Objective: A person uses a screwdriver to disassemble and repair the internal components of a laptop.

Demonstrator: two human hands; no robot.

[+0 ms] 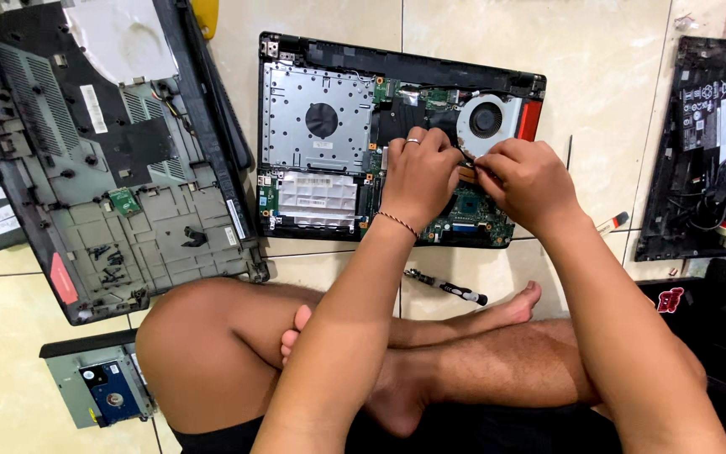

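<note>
Two hands, left hand and right hand, pinch inside one opened laptop (one fan).

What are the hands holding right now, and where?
Both hands, left hand and right hand, pinch something small beside the fan of the opened laptop; what exactly cannot be told.
</note>
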